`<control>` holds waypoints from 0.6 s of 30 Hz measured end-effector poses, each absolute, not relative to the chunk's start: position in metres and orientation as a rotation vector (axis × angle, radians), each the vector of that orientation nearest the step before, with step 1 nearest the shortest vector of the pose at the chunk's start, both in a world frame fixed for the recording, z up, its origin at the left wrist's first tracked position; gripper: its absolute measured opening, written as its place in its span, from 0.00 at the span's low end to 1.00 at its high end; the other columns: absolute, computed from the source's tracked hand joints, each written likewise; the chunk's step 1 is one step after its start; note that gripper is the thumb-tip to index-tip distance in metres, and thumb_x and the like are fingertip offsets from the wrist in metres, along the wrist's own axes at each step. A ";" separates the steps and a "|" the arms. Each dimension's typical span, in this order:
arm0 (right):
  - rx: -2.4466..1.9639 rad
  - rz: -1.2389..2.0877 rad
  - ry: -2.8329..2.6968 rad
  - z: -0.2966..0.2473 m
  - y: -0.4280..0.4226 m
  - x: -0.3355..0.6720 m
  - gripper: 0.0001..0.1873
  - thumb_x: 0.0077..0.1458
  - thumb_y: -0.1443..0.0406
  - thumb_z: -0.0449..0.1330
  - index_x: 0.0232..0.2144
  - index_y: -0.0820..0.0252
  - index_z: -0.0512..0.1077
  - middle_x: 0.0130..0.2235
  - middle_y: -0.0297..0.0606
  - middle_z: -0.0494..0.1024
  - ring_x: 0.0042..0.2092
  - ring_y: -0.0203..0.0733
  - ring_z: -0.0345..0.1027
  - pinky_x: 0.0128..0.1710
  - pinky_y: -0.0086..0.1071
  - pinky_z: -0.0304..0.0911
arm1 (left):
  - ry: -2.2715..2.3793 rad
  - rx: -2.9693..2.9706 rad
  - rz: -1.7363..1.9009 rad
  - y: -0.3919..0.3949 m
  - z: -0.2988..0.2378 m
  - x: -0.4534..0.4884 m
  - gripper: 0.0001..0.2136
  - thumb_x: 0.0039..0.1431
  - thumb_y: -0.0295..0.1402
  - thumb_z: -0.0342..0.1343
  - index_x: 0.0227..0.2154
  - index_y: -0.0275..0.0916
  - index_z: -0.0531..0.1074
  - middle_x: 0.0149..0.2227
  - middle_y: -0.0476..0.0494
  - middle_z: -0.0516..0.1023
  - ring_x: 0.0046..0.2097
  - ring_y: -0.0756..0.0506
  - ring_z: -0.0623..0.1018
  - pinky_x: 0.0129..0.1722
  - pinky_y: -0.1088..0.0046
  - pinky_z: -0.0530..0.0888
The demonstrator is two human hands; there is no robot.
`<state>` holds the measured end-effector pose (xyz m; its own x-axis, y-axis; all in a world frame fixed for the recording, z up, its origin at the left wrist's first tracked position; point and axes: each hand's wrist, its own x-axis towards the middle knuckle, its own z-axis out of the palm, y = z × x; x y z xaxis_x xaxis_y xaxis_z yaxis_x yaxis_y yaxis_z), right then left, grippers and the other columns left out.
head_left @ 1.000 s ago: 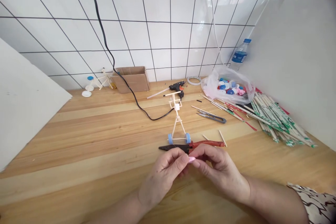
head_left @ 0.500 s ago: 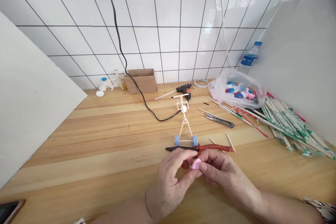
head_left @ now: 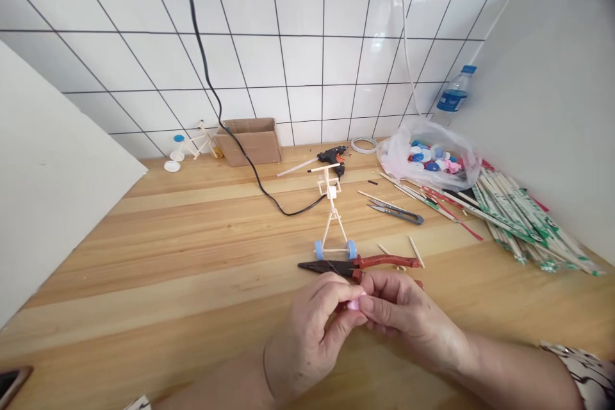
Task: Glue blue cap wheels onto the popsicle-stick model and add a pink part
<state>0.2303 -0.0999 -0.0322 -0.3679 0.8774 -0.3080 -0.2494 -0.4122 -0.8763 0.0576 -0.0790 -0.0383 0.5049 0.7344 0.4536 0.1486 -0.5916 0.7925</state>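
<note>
A small pink piece [head_left: 354, 303], partly covered by fingers, is pinched between both hands near the front of the table; its exact kind cannot be made out. My left hand [head_left: 314, 323] is closed on its left side with thumb and forefinger. From the right, my right hand [head_left: 408, 317] grips it too, the fingertips of both hands meeting. Just beyond lie long-nosed pliers with red handles [head_left: 387, 261]. Behind these stands a little stick-built model [head_left: 331, 211] on two blue bottle-cap wheels.
Farther back are a glue gun [head_left: 332, 157], a tape roll [head_left: 364, 145] and a cardboard box [head_left: 252, 143]. To the right lie thread snips [head_left: 396, 211], a plastic bag of bottle caps [head_left: 396, 154], wrapped chopsticks [head_left: 523, 218] and a water bottle [head_left: 452, 99]. A black cable [head_left: 259, 179] crosses the table.
The fingers of my left hand have closed further over the pink piece, so less of it shows. The whole view has shifted slightly; the table objects lie as before.
</note>
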 end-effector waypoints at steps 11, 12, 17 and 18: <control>-0.978 1.925 -0.862 -0.023 -0.094 0.227 0.18 0.51 0.54 0.60 0.25 0.66 0.69 0.21 0.33 0.69 0.20 0.27 0.56 0.18 0.23 0.45 | 0.754 1.981 1.048 -0.077 -0.032 0.057 0.08 0.55 0.25 0.55 0.38 0.39 0.71 0.31 0.44 0.76 0.33 0.48 0.75 0.35 0.74 0.72; -0.969 1.920 -0.857 -0.023 -0.093 0.228 0.19 0.52 0.54 0.59 0.25 0.66 0.70 0.21 0.34 0.69 0.20 0.27 0.57 0.17 0.23 0.45 | 0.747 1.976 1.051 -0.076 -0.031 0.057 0.08 0.56 0.24 0.55 0.38 0.39 0.71 0.31 0.44 0.76 0.33 0.48 0.75 0.35 0.74 0.72; -1.008 1.887 -0.978 -0.024 -0.092 0.230 0.16 0.49 0.56 0.62 0.25 0.66 0.69 0.21 0.31 0.68 0.21 0.26 0.54 0.20 0.23 0.45 | 0.761 2.004 1.066 -0.075 -0.030 0.058 0.08 0.55 0.23 0.55 0.37 0.39 0.71 0.31 0.45 0.74 0.33 0.50 0.75 0.34 0.77 0.72; -1.024 1.879 -1.015 -0.023 -0.091 0.230 0.16 0.48 0.57 0.63 0.26 0.66 0.69 0.22 0.30 0.68 0.22 0.26 0.54 0.21 0.23 0.45 | 0.762 2.017 1.069 -0.075 -0.030 0.058 0.09 0.55 0.23 0.55 0.38 0.39 0.71 0.31 0.45 0.74 0.33 0.50 0.75 0.34 0.77 0.72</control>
<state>0.2296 -0.0915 -0.0232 -0.3947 0.8721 -0.2891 -0.2360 -0.4003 -0.8855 0.0584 -0.0754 -0.0297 0.4821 0.7600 0.4359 0.1640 -0.5670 0.8072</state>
